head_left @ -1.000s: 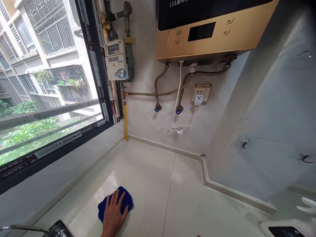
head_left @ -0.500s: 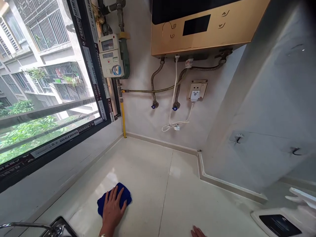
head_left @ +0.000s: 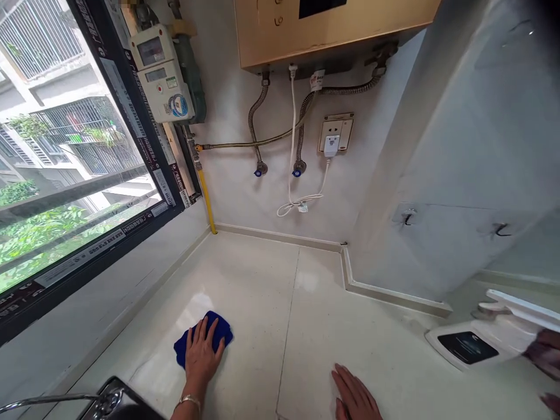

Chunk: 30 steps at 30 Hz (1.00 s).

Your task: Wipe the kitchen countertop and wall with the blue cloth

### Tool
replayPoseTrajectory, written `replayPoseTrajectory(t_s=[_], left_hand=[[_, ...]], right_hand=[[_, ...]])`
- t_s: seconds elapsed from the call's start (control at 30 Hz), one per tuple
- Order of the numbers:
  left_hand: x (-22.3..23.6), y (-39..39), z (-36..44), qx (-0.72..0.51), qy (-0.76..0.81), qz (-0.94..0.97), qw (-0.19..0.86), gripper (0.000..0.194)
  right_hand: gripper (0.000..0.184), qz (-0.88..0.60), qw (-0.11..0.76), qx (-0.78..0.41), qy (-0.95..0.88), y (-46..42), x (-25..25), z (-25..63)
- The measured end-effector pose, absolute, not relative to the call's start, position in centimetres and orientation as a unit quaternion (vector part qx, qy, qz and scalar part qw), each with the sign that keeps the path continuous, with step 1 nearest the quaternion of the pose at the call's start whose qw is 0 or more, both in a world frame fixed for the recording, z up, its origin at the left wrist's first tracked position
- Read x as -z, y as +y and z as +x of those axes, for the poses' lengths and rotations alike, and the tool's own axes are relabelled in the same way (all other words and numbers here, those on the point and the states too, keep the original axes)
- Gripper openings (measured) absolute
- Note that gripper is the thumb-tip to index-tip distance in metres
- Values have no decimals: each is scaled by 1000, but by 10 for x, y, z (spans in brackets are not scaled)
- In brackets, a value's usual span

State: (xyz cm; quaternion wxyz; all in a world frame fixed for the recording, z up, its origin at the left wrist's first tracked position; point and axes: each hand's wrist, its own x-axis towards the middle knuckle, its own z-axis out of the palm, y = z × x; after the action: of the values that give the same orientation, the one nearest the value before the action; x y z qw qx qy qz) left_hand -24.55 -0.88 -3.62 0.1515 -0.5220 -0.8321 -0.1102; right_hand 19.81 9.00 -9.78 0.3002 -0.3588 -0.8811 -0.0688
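Observation:
My left hand (head_left: 200,356) lies flat with fingers spread on a folded blue cloth (head_left: 215,328), pressing it to the pale countertop (head_left: 306,326) near the window side. A bracelet shows at that wrist. My right hand (head_left: 355,396) rests palm down on the bare countertop at the lower middle, fingers stretched out, holding nothing.
A gold water heater (head_left: 324,29) hangs on the back wall with hoses, a socket (head_left: 335,134) and a coiled white cord below. A gas meter (head_left: 160,76) and yellow pipe (head_left: 205,201) stand by the window (head_left: 65,175). A sink edge and tap (head_left: 96,399) sit lower left; a white appliance (head_left: 485,338) right.
The view has tilted downward. My right hand has come into view onto the counter. The left hand stays on the blue cloth, shifted only slightly.

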Motion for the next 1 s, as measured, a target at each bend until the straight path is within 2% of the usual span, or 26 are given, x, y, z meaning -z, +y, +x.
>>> replayPoseTrajectory(t_s=[0.23, 0.6, 0.77, 1.0], left_hand=[[33, -7, -242, 105, -839, -516, 140, 56], [24, -4, -237, 106, -846, -512, 109, 58], [25, -2, -235, 94, -843, -514, 129, 60], [24, -1, -177, 84, -819, -559, 98, 62]], right_hand=[[59, -366, 314, 31, -875, 86, 95, 198], [57, -388, 277, -4, -879, 79, 86, 196], [53, -391, 268, -16, -880, 78, 76, 196], [53, -393, 280, -15, -876, 77, 75, 194]])
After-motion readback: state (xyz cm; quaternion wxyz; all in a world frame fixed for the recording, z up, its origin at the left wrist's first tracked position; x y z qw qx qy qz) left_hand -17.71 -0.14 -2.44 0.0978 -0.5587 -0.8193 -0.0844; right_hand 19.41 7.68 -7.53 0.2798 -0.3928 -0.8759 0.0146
